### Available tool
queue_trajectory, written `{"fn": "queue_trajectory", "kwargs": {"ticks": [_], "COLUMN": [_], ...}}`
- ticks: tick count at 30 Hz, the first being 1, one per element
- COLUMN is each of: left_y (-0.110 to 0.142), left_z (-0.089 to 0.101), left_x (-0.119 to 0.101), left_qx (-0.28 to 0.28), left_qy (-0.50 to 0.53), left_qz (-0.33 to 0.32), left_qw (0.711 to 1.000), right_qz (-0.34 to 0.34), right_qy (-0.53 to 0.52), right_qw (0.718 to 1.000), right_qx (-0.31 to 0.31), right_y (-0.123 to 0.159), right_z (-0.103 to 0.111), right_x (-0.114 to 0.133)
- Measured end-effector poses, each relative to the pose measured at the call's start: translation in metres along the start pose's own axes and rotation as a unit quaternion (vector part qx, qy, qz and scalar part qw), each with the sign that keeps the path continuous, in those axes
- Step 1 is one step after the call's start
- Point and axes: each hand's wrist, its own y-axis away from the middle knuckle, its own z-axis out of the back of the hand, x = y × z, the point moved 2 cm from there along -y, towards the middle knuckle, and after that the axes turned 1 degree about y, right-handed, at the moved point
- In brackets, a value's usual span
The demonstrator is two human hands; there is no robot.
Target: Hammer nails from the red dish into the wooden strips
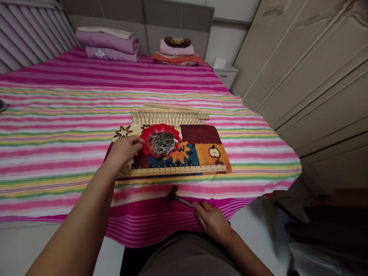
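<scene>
My left hand (126, 149) is at the left rim of a red scalloped bowl (145, 134), its thumb and fingers pinched on what looks like a thin nail. Many loose nails (163, 143) are heaped in the bowl. My right hand (213, 221) grips the handle of a hammer (174, 194), low in front of the bed's edge, with the head pointing left. A patterned mat (198, 134) lies under the bowl. Along its near edge rests a wooden strip (178, 170) with a row of nails in it.
Behind the bowl, wooden strips (161, 119) bristle with upright nails, and plain strips (169, 106) lie beyond. The bed has a striped cover (63, 134). Folded bedding (112, 44) is stacked at the headboard, and a wardrobe (301, 76) stands to the right.
</scene>
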Motion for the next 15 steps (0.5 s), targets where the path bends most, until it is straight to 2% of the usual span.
{"fn": "queue_trajectory", "kwargs": {"ticks": [3,7,9,11,15], "left_y": [0.029,0.066,0.08,0.089,0.104], "left_z": [0.013,0.01,0.004,-0.003,-0.009], "left_x": [-0.001,0.011,0.019,0.025,0.03], "left_qx": [0.005,0.023,0.021,-0.003,-0.076], "left_qy": [0.167,0.339,0.386,0.422,0.458], "left_qz": [0.09,0.175,0.214,0.243,0.241], "left_qw": [0.982,0.924,0.897,0.873,0.852], "right_qz": [-0.002,-0.007,-0.006,-0.003,-0.002], "right_qy": [0.001,0.0,-0.001,0.001,0.016], "right_qw": [1.0,1.0,1.0,1.0,1.0], "right_qx": [0.01,0.01,0.011,0.017,0.021], "right_y": [0.0,0.0,0.0,0.0,0.001], "right_z": [0.0,0.002,0.001,0.0,-0.002], "right_x": [0.001,0.001,0.001,0.0,0.0]}}
